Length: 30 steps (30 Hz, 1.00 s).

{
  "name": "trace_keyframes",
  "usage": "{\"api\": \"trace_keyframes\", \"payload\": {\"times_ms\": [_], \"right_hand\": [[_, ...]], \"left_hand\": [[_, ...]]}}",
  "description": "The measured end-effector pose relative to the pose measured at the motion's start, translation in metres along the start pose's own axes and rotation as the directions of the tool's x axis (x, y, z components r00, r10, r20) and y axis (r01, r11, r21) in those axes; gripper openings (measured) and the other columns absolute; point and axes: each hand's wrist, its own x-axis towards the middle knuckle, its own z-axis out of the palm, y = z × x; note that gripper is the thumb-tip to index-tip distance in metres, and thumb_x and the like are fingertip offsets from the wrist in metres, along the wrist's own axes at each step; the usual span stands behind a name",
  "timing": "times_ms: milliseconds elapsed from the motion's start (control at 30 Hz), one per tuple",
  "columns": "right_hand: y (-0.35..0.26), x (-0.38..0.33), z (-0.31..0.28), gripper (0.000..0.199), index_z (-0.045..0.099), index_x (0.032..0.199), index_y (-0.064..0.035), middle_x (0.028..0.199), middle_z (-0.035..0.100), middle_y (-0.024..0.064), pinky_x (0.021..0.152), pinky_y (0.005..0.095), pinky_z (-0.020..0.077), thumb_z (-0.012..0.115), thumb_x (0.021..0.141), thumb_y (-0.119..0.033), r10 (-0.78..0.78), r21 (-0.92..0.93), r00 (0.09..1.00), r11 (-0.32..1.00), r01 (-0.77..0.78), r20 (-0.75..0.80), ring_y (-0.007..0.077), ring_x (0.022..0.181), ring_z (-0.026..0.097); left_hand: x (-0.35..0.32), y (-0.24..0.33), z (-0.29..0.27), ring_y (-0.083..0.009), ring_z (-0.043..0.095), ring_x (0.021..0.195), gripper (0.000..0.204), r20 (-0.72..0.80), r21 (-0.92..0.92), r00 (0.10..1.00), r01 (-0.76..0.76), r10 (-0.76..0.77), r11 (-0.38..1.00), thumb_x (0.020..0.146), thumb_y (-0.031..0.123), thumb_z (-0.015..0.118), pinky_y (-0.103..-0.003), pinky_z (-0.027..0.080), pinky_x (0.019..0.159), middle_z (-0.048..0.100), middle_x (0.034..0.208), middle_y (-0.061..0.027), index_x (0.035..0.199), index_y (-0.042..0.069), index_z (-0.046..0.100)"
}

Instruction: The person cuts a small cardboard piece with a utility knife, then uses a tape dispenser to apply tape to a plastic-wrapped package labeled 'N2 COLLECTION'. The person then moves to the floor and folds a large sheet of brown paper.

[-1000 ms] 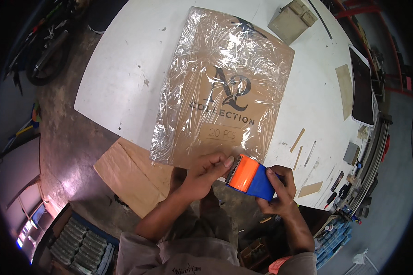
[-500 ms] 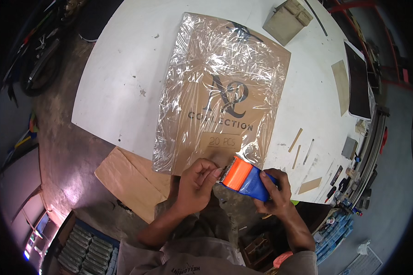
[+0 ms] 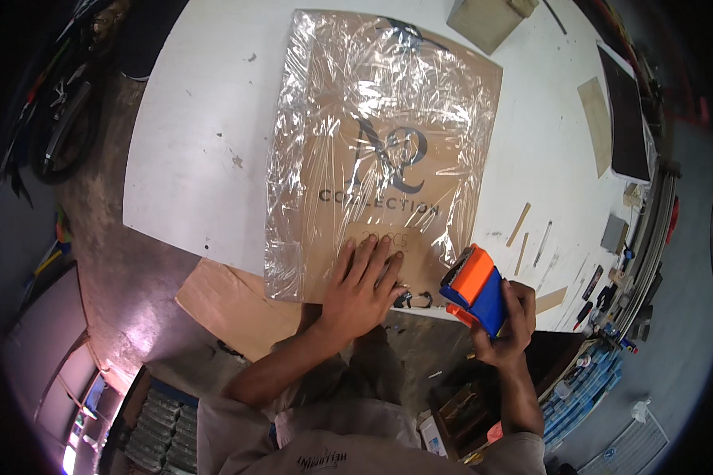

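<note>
A flat brown cardboard package (image 3: pixel 380 166) wrapped in shiny clear film lies on the white table, with dark printing and a small label near its front edge. My left hand (image 3: pixel 362 281) rests on that front part, palm down and fingers stretched out, partly covering the label. In my right hand (image 3: pixel 509 321) is an orange and blue tape dispenser (image 3: pixel 479 286), gripped by its blue body. It is held over the package's front right corner, its toothed end turned toward the package. Whether it touches the film I cannot tell.
The white table (image 3: pixel 194 134) carries a grey-brown block (image 3: pixel 487 24) at the back, a dark flat panel (image 3: pixel 622 119) and thin strips (image 3: pixel 519 224) at right. A brown sheet (image 3: pixel 230 305) juts out below the table's front left edge. A crate of bundles (image 3: pixel 150 427) stands lower left.
My left hand has left the dispenser's toothed end and now lies flat on the package. The tape dispenser has moved right in my right hand. The view has shifted slightly.
</note>
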Motion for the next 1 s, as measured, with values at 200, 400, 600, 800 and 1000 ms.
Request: {"api": "trace_keyframes", "payload": {"times_ms": [200,400,600,800,1000], "right_hand": [[0.004,-0.010,0.003,0.073,0.061,0.134,0.0087,0.106,0.063,0.0264,0.076,0.0422,0.0566,0.070,0.064,-0.008,0.027,0.031,1.000,0.999,-0.027,-0.006,0.0360,0.089,0.066],[0.007,-0.017,-0.004,0.066,0.062,0.132,0.0088,0.108,0.063,0.0265,0.072,0.0422,0.0582,0.077,0.072,-0.017,0.009,0.068,1.000,0.998,-0.008,0.000,0.0369,0.091,0.067],[-0.004,-0.028,0.009,0.064,0.062,0.132,0.0067,0.114,0.062,0.0271,0.077,0.0438,0.0599,0.081,0.076,-0.017,-0.098,0.228,0.994,0.970,0.084,0.051,0.0369,0.096,0.067],[-0.001,-0.040,0.011,0.070,0.059,0.136,0.0054,0.109,0.062,0.0275,0.075,0.0432,0.0579,0.077,0.070,-0.011,-0.095,0.226,0.995,0.970,0.089,0.018,0.0369,0.090,0.067],[0.011,-0.054,0.011,0.069,0.060,0.134,0.0065,0.110,0.063,0.0274,0.076,0.0431,0.0588,0.075,0.067,-0.007,-0.003,0.196,1.000,0.981,0.006,-0.016,0.0375,0.092,0.068]], "left_hand": [[-0.005,0.003,-0.003,-0.0392,0.049,0.141,0.050,0.007,0.024,1.000,0.007,-0.007,1.000,0.096,0.040,0.069,-0.061,0.035,0.117,0.055,0.148,-0.0189,0.135,0.010,0.067],[-0.011,0.013,-0.049,-0.0379,0.062,0.124,0.036,-0.180,-0.224,0.979,0.056,-0.098,0.973,0.092,0.021,0.075,-0.055,0.045,0.110,0.066,0.132,-0.0182,0.123,0.003,0.069],[0.005,0.037,-0.064,-0.0150,0.064,0.108,0.028,0.378,-0.898,0.889,0.283,-0.260,-0.337,0.103,0.006,0.064,-0.033,0.051,0.096,0.068,0.115,-0.0106,0.129,-0.004,0.058],[-0.001,0.024,-0.039,-0.0261,0.065,0.110,0.034,0.017,-0.675,0.946,0.250,-0.325,0.694,0.094,0.019,0.075,-0.039,0.050,0.096,0.066,0.120,-0.0122,0.122,0.001,0.065],[0.011,0.020,-0.004,-0.0387,0.047,0.140,0.055,0.009,0.112,0.987,0.160,-0.162,0.981,0.093,0.038,0.072,-0.058,0.034,0.118,0.051,0.153,-0.0170,0.141,0.013,0.063]]}}
